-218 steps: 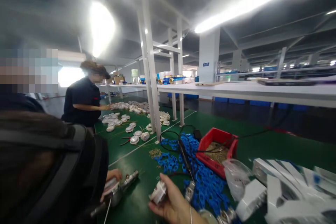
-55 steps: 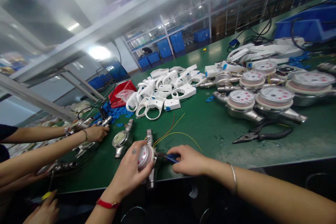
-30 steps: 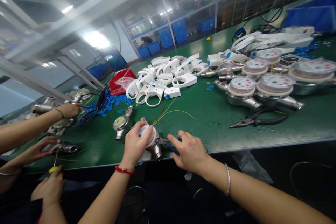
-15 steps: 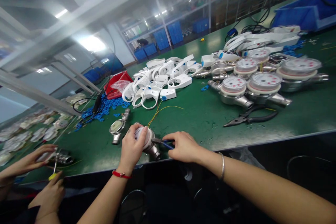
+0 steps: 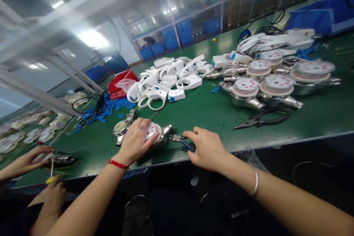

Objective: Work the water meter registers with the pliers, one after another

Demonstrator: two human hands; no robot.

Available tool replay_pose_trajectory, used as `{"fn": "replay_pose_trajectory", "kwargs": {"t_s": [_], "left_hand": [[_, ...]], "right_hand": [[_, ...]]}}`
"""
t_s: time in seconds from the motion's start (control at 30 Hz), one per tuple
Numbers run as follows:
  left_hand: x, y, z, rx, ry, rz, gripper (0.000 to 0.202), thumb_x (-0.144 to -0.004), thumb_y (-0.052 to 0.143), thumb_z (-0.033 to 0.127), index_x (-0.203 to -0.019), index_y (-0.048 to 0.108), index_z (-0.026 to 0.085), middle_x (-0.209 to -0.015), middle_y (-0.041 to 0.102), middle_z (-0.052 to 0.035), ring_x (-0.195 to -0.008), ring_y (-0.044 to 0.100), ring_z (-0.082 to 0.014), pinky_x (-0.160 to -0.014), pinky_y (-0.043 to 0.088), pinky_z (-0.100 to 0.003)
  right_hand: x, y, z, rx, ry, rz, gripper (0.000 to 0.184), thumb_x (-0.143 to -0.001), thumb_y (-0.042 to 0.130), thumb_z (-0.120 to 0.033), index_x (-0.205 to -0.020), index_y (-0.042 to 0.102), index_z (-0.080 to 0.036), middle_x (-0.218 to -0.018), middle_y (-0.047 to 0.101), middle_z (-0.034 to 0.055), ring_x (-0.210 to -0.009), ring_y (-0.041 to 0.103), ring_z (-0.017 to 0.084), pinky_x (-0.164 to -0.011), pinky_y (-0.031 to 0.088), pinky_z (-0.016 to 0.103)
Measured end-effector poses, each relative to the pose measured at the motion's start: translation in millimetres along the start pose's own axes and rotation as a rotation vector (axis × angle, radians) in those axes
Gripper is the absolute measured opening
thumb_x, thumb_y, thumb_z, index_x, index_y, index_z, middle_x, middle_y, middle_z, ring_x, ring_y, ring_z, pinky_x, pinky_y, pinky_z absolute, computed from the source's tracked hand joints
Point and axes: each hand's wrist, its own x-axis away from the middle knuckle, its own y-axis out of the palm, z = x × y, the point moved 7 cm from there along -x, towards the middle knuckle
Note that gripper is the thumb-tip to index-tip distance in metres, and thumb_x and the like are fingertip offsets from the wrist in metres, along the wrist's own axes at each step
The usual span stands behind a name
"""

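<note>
My left hand [image 5: 136, 139] is closed over a water meter [image 5: 157, 135] with a white dial and steel body, which lies on the green table [image 5: 210, 114] near the front edge. My right hand [image 5: 207, 148] grips blue-handled pliers [image 5: 180, 140] whose jaws point at the meter's right end. A second meter [image 5: 121, 128] lies just left of my left hand.
White plastic brackets [image 5: 166, 81] are piled mid-table, with several finished meters [image 5: 265, 83] at right and black pliers [image 5: 261, 121] in front of them. A red tray [image 5: 121, 83] and blue clips [image 5: 106, 108] sit at left. Another person's hands [image 5: 30, 158] work at far left.
The meter has been laid flatter on the table and turned, its steel end now pointing right. The pliers' jaws have drawn slightly away from it. The yellow wire no longer shows.
</note>
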Motion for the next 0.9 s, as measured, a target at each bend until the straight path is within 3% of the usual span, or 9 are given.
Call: {"fn": "replay_pose_trajectory", "kwargs": {"t_s": [0.1, 0.2, 0.43, 0.6, 0.73, 0.9], "left_hand": [[-5.2, 2.9, 3.1, 0.211, 0.048, 0.068, 0.042, -0.090, 0.037, 0.047, -0.113, 0.049, 0.014, -0.121, 0.050, -0.0134, -0.110, 0.049, -0.0262, -0.098, 0.039, -0.041], [-7.1, 4.7, 1.0, 0.303, 0.052, 0.050, 0.037, -0.089, 0.041, 0.043, -0.113, 0.052, 0.017, -0.114, 0.057, -0.0085, -0.103, 0.053, -0.0220, -0.094, 0.042, -0.035], [-7.3, 3.1, 3.5, 0.331, 0.119, -0.021, 0.035, -0.092, 0.035, 0.040, -0.110, 0.052, 0.015, -0.108, 0.057, -0.0095, -0.103, 0.052, -0.0217, -0.092, 0.041, -0.035], [-7.6, 2.5, 4.1, 0.314, 0.099, 0.051, 0.033, -0.091, 0.036, 0.039, -0.105, 0.053, 0.015, -0.103, 0.058, -0.0088, -0.098, 0.053, -0.0212, -0.089, 0.042, -0.034], [-6.8, 3.5, 3.3, 0.260, 0.063, 0.125, 0.032, -0.091, 0.037, 0.040, -0.102, 0.055, 0.015, -0.100, 0.059, -0.0087, -0.094, 0.054, -0.0215, -0.086, 0.042, -0.034], [-5.8, 4.0, 0.3, 0.239, 0.011, 0.173, 0.037, -0.092, 0.030, 0.039, -0.101, 0.055, 0.013, -0.099, 0.059, -0.0102, -0.095, 0.055, -0.0220, -0.087, 0.042, -0.034]], "right_hand": [[-1.9, 9.0, -6.1, 0.043, -0.007, -0.055, 0.039, -0.072, 0.053, -0.029, -0.110, 0.058, -0.027, -0.090, 0.056, 0.0053, -0.080, 0.057, 0.023, -0.064, 0.040, 0.031], [-10.6, 14.8, -10.6, 0.046, -0.011, -0.073, 0.039, -0.075, 0.052, -0.030, -0.114, 0.056, -0.028, -0.093, 0.056, 0.0058, -0.082, 0.057, 0.023, -0.066, 0.041, 0.031], [-21.4, 17.1, -15.6, 0.044, -0.038, -0.061, 0.040, -0.073, 0.054, -0.031, -0.112, 0.057, -0.028, -0.091, 0.057, 0.0055, -0.080, 0.058, 0.023, -0.065, 0.042, 0.032], [-22.6, 18.2, -20.1, 0.059, -0.070, -0.038, 0.038, -0.073, 0.054, -0.030, -0.111, 0.058, -0.027, -0.093, 0.057, 0.0069, -0.081, 0.059, 0.024, -0.066, 0.044, 0.032], [-29.2, 18.7, -19.0, -0.027, -0.043, -0.102, 0.042, -0.071, 0.054, -0.028, -0.112, 0.061, -0.024, -0.093, 0.060, 0.0107, -0.084, 0.059, 0.028, -0.071, 0.044, 0.037], [-46.6, 22.1, -12.6, -0.212, -0.026, -0.245, 0.037, -0.065, 0.056, -0.028, -0.100, 0.067, -0.034, -0.081, 0.067, -0.0013, -0.076, 0.062, 0.019, -0.061, 0.042, 0.024]]}}
